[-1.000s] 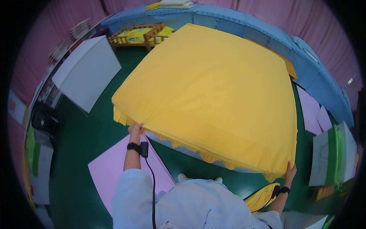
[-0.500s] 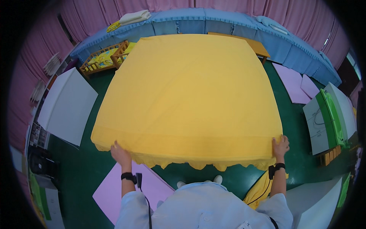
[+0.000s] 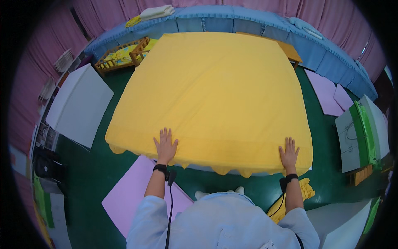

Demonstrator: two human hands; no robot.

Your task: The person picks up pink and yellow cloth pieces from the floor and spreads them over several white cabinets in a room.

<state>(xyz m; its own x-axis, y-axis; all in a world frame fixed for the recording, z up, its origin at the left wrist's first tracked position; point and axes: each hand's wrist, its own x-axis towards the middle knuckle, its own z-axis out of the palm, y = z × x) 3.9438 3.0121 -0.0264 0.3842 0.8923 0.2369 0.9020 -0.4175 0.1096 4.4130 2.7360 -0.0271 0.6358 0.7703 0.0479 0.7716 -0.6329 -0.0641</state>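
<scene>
A yellow sheet (image 3: 219,91) with a scalloped front hem covers a wide, flat bed-like surface before me. My left hand (image 3: 165,147) lies flat on it near the front edge, left of the middle, fingers spread. Close to the front right corner, my right hand (image 3: 289,154) also rests flat with fingers apart. Nothing is held in either hand. Faint creases run across the sheet, and its hem hangs over the near edge. What lies under the cloth is mostly hidden.
A pink panel (image 3: 128,195) lies on the green floor at front left; more pink panels (image 3: 323,91) lie at right. Crumpled yellow cloth (image 3: 306,189) sits by my right forearm. White panels (image 3: 83,103) stand left, a green-and-white cabinet (image 3: 354,133) right, a wooden crib (image 3: 120,56) far left.
Both hands have gone from the sheet's front edge and corner to lying flat on top, the left one shifting right, the right one slightly left. The fingers have spread.
</scene>
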